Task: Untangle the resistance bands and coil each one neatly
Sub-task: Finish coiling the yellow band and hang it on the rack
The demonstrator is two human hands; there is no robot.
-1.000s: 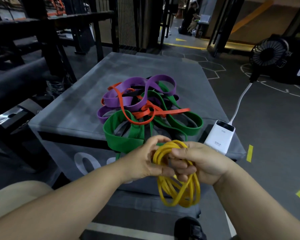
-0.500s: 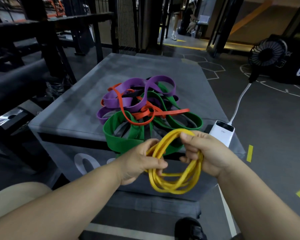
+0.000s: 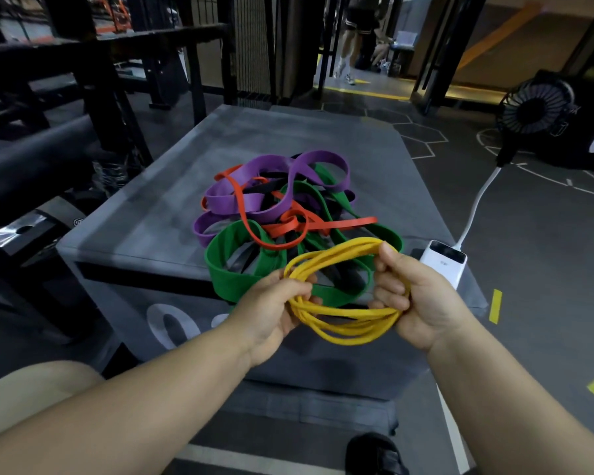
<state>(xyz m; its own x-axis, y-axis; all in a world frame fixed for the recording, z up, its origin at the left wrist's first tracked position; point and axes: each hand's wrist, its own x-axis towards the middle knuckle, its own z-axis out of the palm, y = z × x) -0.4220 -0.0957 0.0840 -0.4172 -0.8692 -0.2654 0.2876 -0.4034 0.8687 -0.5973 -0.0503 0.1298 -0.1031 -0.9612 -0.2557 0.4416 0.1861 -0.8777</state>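
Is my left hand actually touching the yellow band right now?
Touching. In the head view the left hand curls its fingers round the left side of the coiled yellow band, and the right hand grips the other side.

a grey padded box (image 3: 144, 214) stood on the dark floor (image 3: 535, 303), and its flat top was worn pale in places. on the top, toward the near edge, lay one tangle of bands: a purple band (image 3: 234, 200) at the far and left side, an orange band (image 3: 288, 226) crossing the middle, a black band (image 3: 266, 189) under them, and a wide green band (image 3: 234, 286) whose near loop hung over the front edge. a white power bank (image 3: 443, 260) lay at the near right corner, just beside the tangle.
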